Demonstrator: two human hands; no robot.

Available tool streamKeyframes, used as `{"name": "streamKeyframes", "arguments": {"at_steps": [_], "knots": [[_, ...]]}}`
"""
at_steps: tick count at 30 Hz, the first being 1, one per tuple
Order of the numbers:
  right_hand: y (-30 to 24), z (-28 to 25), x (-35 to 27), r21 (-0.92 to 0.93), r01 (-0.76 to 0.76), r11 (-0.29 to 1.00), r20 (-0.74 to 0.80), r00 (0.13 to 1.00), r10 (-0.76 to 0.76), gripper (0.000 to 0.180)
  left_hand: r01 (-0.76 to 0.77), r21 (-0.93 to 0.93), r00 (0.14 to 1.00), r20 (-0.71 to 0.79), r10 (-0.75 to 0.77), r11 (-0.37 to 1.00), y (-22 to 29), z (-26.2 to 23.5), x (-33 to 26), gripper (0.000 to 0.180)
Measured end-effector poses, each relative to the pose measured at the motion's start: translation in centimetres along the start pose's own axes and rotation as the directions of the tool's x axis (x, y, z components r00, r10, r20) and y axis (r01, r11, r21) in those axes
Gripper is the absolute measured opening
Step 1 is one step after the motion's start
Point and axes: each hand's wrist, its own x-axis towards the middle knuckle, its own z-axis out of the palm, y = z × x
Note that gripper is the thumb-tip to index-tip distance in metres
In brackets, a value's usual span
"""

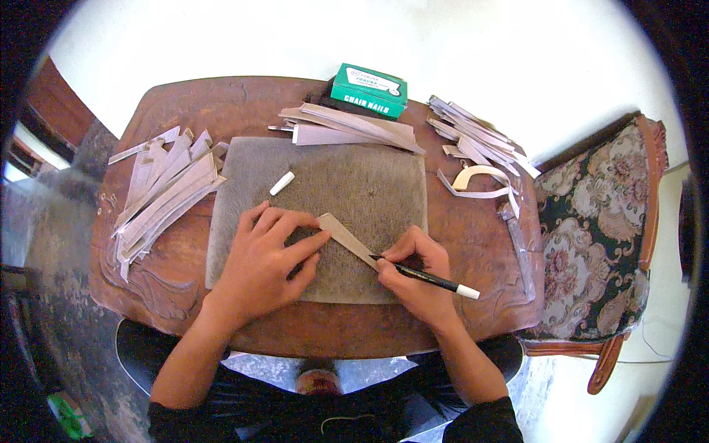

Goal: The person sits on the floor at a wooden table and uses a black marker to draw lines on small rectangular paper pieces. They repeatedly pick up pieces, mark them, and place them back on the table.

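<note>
My right hand (419, 272) grips a black marker pen (427, 277) with a white end. The pen's tip touches a narrow, tapered grey-brown strip (347, 238) that slants across a dark grey board (369, 188). Fingers apart, my left hand (269, 258) rests on the board, its index fingertip at the strip's upper left end. It does not close round the strip. The pen's white cap (282, 183) lies loose on the board, just beyond my left hand. The strip's lower end is partly hidden by my right hand.
Beneath the board stands a carved wooden table (244, 103). Strips lie in a left pile (166, 192), a far pile (347, 127) and a right pile (476, 136). A green box (369, 92) sits at the back, a curled pale band (473, 188) at right. A floral chair (591, 229) adjoins.
</note>
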Motion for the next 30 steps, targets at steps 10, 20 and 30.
{"name": "streamKeyframes", "arguments": {"at_steps": [10,20,30], "knots": [[0.6,-0.7,-1.0,-0.015,-0.004,1.0,-0.025,1.0,0.004,0.021,0.001,-0.016,1.0,-0.021,-0.001,1.0,0.0,0.2,-0.1,0.033],[-0.2,-0.9,-0.6,-0.056,0.046,0.997,0.013,0.999,-0.046,0.02,0.013,-0.012,1.0,-0.005,-0.013,1.0,0.1,0.2,-0.1,0.034],[-0.4,-0.9,-0.6,-0.057,0.029,0.998,0.033,0.999,-0.027,0.02,0.0,-0.005,1.0,-0.008,0.0,1.0,0.1,0.0,0.1,0.034]]}}
